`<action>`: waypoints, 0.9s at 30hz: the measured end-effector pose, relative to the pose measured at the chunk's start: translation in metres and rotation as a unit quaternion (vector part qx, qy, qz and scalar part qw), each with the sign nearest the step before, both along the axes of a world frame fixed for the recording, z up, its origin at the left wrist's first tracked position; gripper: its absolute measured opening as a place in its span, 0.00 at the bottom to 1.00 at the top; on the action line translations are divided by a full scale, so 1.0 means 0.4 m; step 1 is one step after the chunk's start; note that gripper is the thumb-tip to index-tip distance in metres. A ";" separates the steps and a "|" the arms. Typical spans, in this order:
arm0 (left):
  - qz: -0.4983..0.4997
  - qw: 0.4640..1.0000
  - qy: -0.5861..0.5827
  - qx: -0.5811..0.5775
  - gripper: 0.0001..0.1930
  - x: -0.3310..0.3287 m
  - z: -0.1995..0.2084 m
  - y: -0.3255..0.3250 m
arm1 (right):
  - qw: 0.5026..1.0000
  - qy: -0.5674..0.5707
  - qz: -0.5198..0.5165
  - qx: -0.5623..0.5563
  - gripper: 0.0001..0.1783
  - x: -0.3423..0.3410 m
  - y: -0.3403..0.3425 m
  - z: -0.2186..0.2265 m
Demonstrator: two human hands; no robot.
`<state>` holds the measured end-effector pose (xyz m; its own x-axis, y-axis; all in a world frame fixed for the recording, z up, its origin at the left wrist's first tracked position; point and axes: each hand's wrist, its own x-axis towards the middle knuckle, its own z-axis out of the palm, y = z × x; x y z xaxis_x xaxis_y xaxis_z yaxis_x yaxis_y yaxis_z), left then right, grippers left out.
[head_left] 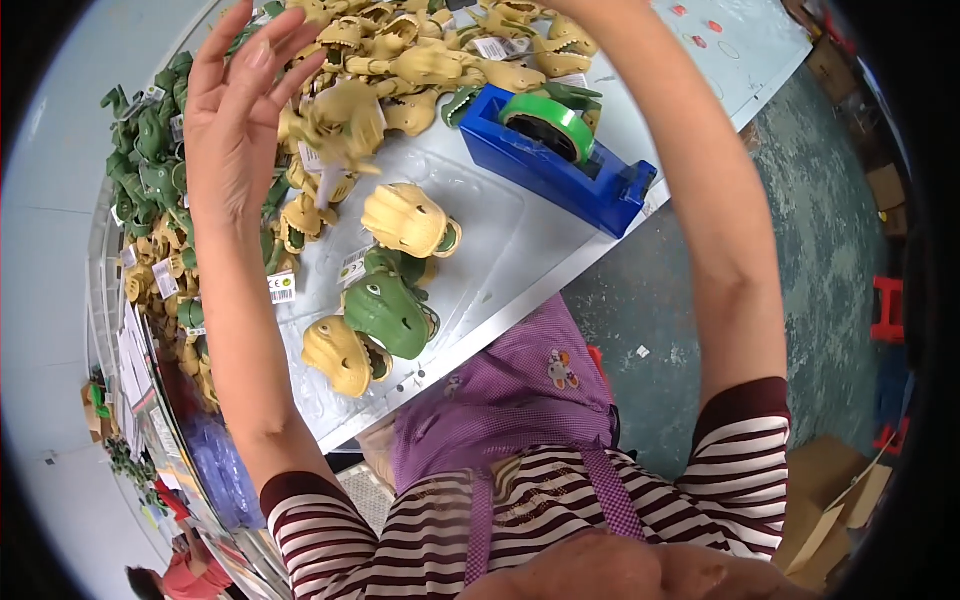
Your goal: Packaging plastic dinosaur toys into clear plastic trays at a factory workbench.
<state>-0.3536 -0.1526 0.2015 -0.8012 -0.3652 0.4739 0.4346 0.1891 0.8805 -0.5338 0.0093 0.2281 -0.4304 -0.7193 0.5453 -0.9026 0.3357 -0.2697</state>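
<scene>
My left hand [240,95] is raised over the far left of the table with its fingers spread and nothing in it. Just right of it, a tan dinosaur toy [345,122] is smeared by motion, with a white tag below it. My right forearm reaches past the top edge, so that hand is out of the picture. Nearer to me, a tan dinosaur head [408,222], a green dinosaur head [388,312] and another tan dinosaur head [338,355] lie in a row on a clear plastic tray [480,215].
A blue tape dispenser [560,165] with green tape stands right of the tray. Tan dinosaur toys [430,65] are heaped at the back, green ones [150,150] at far left. A cardboard box [835,500] is on the floor at right. Another person [190,572] shows at lower left.
</scene>
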 end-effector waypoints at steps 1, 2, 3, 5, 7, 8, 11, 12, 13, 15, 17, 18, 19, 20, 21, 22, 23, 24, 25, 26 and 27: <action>-0.003 1.000 0.001 0.015 0.22 0.009 -0.009 -0.015 | 0.996 0.039 0.011 -0.084 0.24 -0.039 0.001 -0.027; 0.001 1.000 0.000 0.016 0.22 0.021 -0.018 -0.030 | 0.996 0.037 0.015 -0.083 0.24 -0.053 0.002 -0.039; 0.055 0.996 -0.052 -0.037 0.20 0.032 -0.027 -0.041 | 0.998 -0.006 0.040 -0.042 0.23 -0.067 0.004 -0.050; 0.142 0.961 -0.170 -0.168 0.19 0.053 -0.058 -0.083 | 0.997 -0.007 0.076 0.001 0.19 -0.047 0.002 -0.071; 0.140 0.915 -0.241 -0.290 0.20 0.082 -0.090 -0.108 | 0.993 -0.013 0.117 0.034 0.19 0.037 0.044 -0.056; 0.127 0.850 -0.307 -0.408 0.22 0.096 -0.100 -0.117 | 0.986 -0.019 0.149 0.066 0.19 0.072 0.071 -0.053; 0.144 0.695 -0.333 -0.620 0.25 0.114 -0.132 -0.112 | 0.969 0.080 0.200 -0.117 0.17 0.143 0.134 -0.171; 0.145 0.695 -0.337 -0.619 0.25 0.115 -0.146 -0.109 | 0.977 0.056 0.183 -0.098 0.17 0.167 0.155 -0.184; 0.131 0.650 -0.297 -0.688 0.26 0.117 -0.162 -0.105 | 0.982 0.031 0.166 -0.079 0.18 0.184 0.163 -0.198; 0.083 0.623 -0.198 -0.753 0.22 0.102 -0.202 -0.089 | 0.983 0.019 0.154 -0.094 0.17 0.203 0.173 -0.229; 0.073 0.614 -0.188 -0.763 0.18 0.093 -0.267 -0.102 | 0.983 0.009 0.147 -0.112 0.17 0.219 0.171 -0.245; 0.061 0.604 -0.177 -0.775 0.14 0.088 -0.288 -0.111 | 0.982 0.004 0.145 -0.117 0.17 0.225 0.171 -0.245; 0.055 0.597 -0.185 -0.779 0.12 0.092 -0.295 -0.130 | 0.982 0.000 0.143 -0.123 0.17 0.232 0.172 -0.243; 0.053 0.599 -0.184 -0.778 0.12 0.088 -0.285 -0.121 | 0.983 -0.001 0.141 -0.121 0.17 0.235 0.177 -0.247; 0.081 0.561 -0.211 -0.796 0.12 0.089 -0.270 -0.115 | 0.983 0.009 0.139 -0.121 0.17 0.237 0.186 -0.251; 0.110 0.522 -0.238 -0.812 0.12 0.088 -0.250 -0.110 | 0.983 0.018 0.137 -0.121 0.16 0.240 0.194 -0.254; 0.149 0.560 -0.196 -0.791 0.12 0.092 -0.219 -0.110 | 0.983 0.017 0.137 -0.119 0.16 0.246 0.209 -0.254; 0.148 0.561 -0.197 -0.791 0.12 0.096 -0.182 -0.112 | 0.985 0.004 0.132 -0.112 0.16 0.252 0.220 -0.255; 0.198 0.555 -0.199 -0.783 0.13 0.101 -0.142 -0.114 | 0.986 -0.009 0.128 -0.105 0.15 0.256 0.230 -0.257; 0.247 0.548 -0.197 -0.774 0.13 0.106 -0.109 -0.122 | 0.986 -0.008 0.127 -0.106 0.15 0.261 0.239 -0.261; 0.271 0.625 -0.202 -0.703 0.14 0.120 -0.086 -0.152 | 0.982 -0.047 0.133 -0.127 0.15 0.267 0.241 -0.275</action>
<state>-0.3057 -0.2133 0.1672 -0.8981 -0.0849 0.4315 -0.2338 0.9232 -0.3051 -0.4269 0.1056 0.1182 -0.3022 -0.6585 0.6892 -0.9166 0.0021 -0.3999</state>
